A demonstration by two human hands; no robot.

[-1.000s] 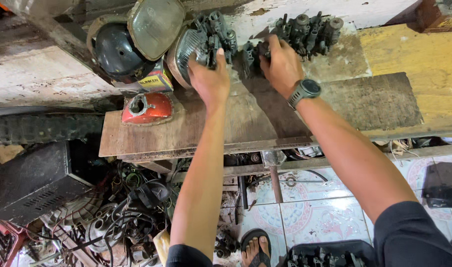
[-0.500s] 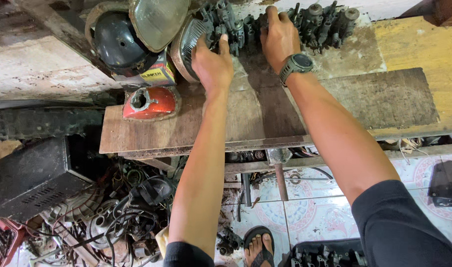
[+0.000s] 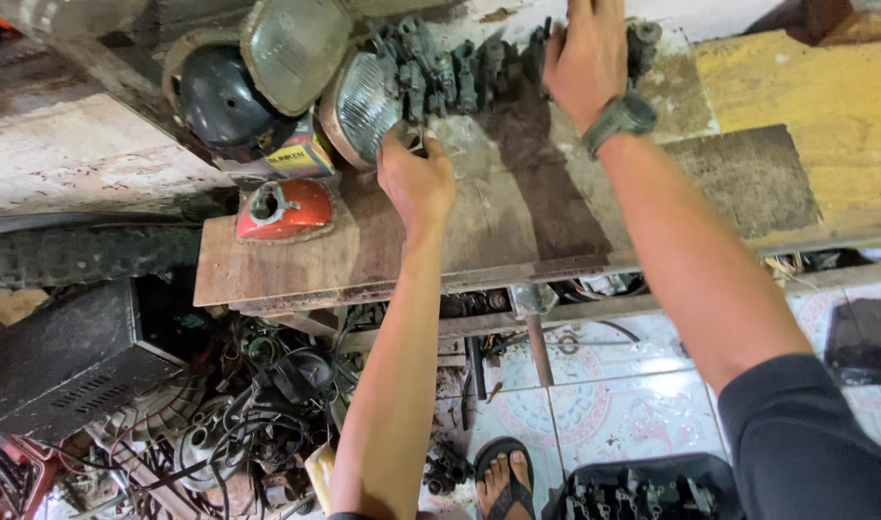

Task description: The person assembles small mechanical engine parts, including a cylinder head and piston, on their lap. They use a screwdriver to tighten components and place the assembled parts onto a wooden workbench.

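The left hand point(image 3: 416, 178) is resting over the near edge of the grimy carburetor cluster point(image 3: 440, 67) on the wooden bench point(image 3: 296, 260), fingers curled loosely, though I cannot tell whether it is actually gripping. Farther back the right hand point(image 3: 587, 60) is clamping the cluster's far end, so this looks like repositioning, calling for both hands working together. Beside them a small yellow-and-red box point(image 3: 296, 157) is sitting under the round headlamps point(image 3: 296, 48).

Left hand point(image 3: 416, 178) slides back off the metal parts point(image 3: 440, 67) onto the tabletop point(image 3: 518, 212); right hand point(image 3: 585, 63) pushes farther over the far cluster.
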